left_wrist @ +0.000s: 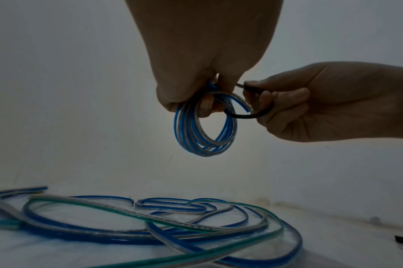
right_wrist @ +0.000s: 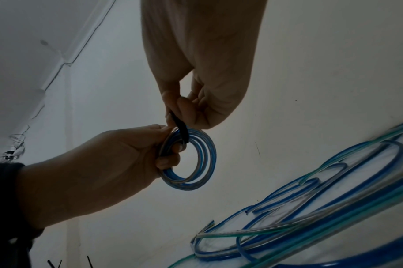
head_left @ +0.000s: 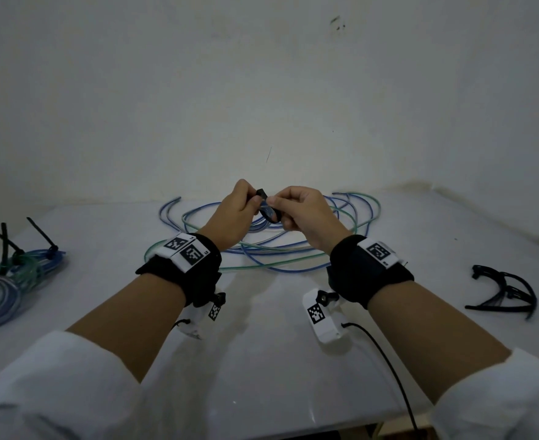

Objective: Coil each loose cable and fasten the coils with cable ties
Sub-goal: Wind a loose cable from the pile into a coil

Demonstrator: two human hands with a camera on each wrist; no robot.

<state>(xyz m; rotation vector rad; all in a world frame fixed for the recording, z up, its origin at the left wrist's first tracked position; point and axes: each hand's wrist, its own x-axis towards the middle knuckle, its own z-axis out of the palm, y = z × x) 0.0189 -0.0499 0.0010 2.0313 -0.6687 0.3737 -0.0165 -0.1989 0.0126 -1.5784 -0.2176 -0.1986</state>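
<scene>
Aloft, one blue coil [left_wrist: 204, 127], one black tie [left_wrist: 248, 114]

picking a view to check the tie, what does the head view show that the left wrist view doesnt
Only the head view shows the finished blue and green tied coils at the table's left, the spare black plastic cable ties at its right, and both wrist straps. Only the left wrist view shows the small blue and clear cable coil as a full ring with the black cable tie looped through it. Both show the left hand, the right hand and the loose blue and green cables on the table.
</scene>
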